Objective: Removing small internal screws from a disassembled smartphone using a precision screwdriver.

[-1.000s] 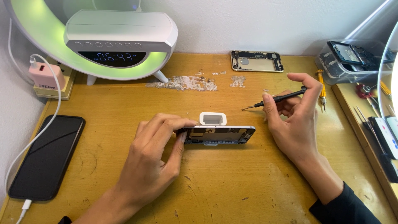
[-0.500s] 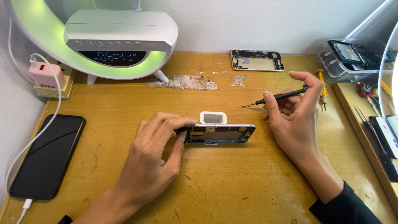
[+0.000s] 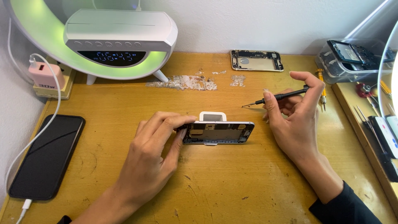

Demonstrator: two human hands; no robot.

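On the wooden counter (image 3: 215, 182), the left hand (image 3: 155, 155) grips an opened phone chassis (image 3: 217, 132) lying crosswise; the right hand (image 3: 296, 114) pinches a screwdriver (image 3: 275, 98) up and right of it.

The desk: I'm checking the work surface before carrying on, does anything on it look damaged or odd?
Yes. The wooden desk has a patch of scraped, flaking finish near the lamp's foot, with smaller flecks beside it. A bare gutted phone shell lies by the wall.
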